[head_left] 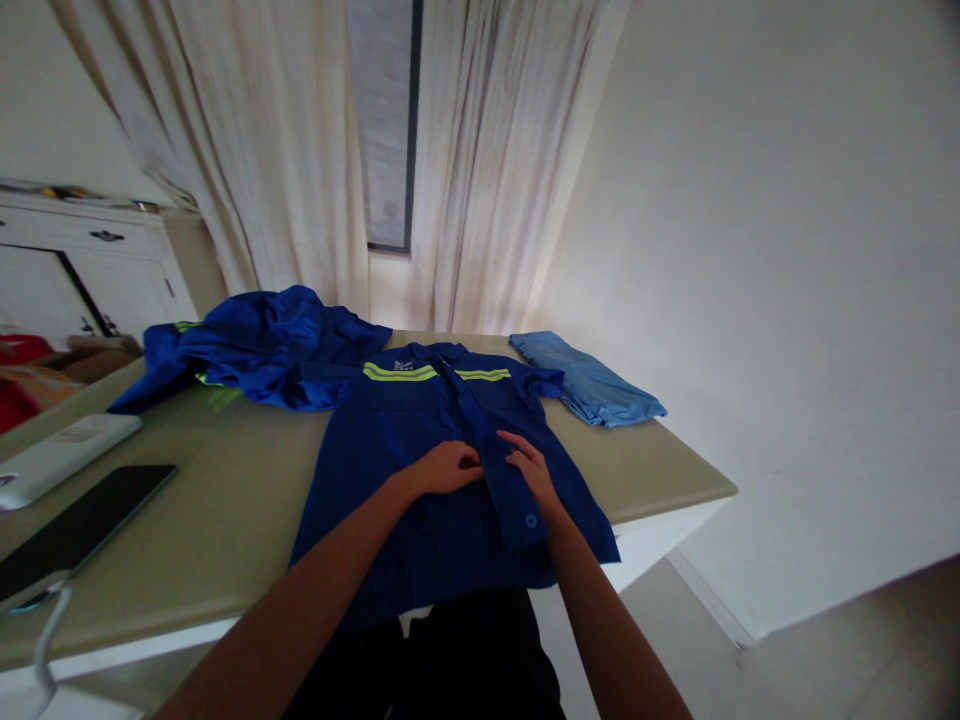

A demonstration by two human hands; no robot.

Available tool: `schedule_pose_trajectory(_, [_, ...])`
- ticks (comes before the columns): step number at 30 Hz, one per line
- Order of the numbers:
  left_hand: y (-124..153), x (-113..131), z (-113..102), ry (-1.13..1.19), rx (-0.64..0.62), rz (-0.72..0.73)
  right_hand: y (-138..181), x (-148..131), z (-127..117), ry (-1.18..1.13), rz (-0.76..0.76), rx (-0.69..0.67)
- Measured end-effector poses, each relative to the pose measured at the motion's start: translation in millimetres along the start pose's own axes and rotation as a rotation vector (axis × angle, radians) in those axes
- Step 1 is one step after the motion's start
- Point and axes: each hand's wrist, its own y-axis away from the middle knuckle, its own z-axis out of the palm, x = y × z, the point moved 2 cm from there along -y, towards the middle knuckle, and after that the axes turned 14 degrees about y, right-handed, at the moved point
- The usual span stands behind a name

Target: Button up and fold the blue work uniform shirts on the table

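Observation:
A dark blue work shirt (382,440) lies front up on the table in front of me, its collar at the far end. A yellow-green and grey reflective stripe crosses its chest. My left hand (448,468) is closed at the front opening, pinching the cloth beside the button strip. On the strip (504,490) rests my right hand (532,470), its fingers stretched out and apart over the fabric. Near the strip's lower end a round button (531,521) shows. The undersides of both hands are hidden.
A heap of blue clothing (262,335) with reflective stripes touches the shirt's left side. Folded light blue cloth (585,380) lies at the back right. A dark phone (90,525) and a white device (67,455) are on the left of the table (217,530). A wall stands to the right.

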Motion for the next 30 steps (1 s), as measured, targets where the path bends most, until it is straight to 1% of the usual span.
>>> schedule_pose_trajectory(1, [-5, -2, -8, -0.037, -0.024, 0.011, -5, -3, 1, 0.062, 0.002, -0.025])
schedule_pose_trajectory(2, [-11, -4, -16, -0.081, -0.018, 0.018, -11, -6, 3, 0.143, -0.016, -0.040])
schedule_pose_trajectory(3, [-16, -8, -25, -0.121, 0.019, 0.015, -18, -11, 6, 0.241, -0.054, -0.036])
schedule_pose_trajectory(5, [-25, -20, -39, -0.185, 0.166, -0.019, -35, -22, 13, 0.456, -0.169, 0.003])
schedule_pose_trajectory(6, [-27, -28, -42, -0.216, 0.238, -0.046, -44, -28, 18, 0.554, -0.226, 0.021])
schedule_pose_trajectory(8, [-28, -45, -40, -0.301, 0.321, -0.108, -60, -41, 31, 0.713, -0.322, 0.027])
schedule_pose_trajectory(9, [-27, -53, -35, -0.343, 0.328, -0.135, -68, -47, 38, 0.783, -0.365, 0.013])
schedule_pose_trajectory(11, [-21, -64, -23, -0.395, 0.291, -0.165, -82, -58, 51, 0.940, -0.408, -0.030])
schedule_pose_trajectory(13, [-13, -66, -13, -0.414, 0.270, -0.166, -97, -68, 62, 1.095, -0.382, -0.083])
schedule_pose_trajectory(15, [-5, -62, -10, -0.422, 0.270, -0.161, -114, -76, 72, 1.194, -0.325, -0.118])
schedule_pose_trajectory(18, [-3, -51, -19, -0.439, 0.242, -0.150, -140, -84, 87, 1.239, -0.278, -0.089])
schedule_pose_trajectory(20, [-10, -48, -32, -0.450, 0.225, -0.151, -154, -84, 97, 1.254, -0.265, -0.033])
schedule_pose_trajectory(22, [-23, -49, -47, -0.442, 0.240, -0.165, -163, -78, 106, 1.260, -0.267, 0.014])
schedule_pose_trajectory(24, [-39, -56, -60, -0.425, 0.286, -0.199, -169, -65, 111, 1.211, -0.259, 0.061])
schedule_pose_trajectory(26, [-55, -67, -70, -0.413, 0.327, -0.263, -174, -50, 110, 1.105, -0.225, 0.092])
schedule_pose_trajectory(28, [-67, -79, -77, -0.399, 0.340, -0.349, -178, -36, 106, 0.993, -0.180, 0.106])
schedule_pose_trajectory(30, [-76, -92, -80, -0.381, 0.355, -0.395, -183, -28, 102, 0.936, -0.150, 0.094])
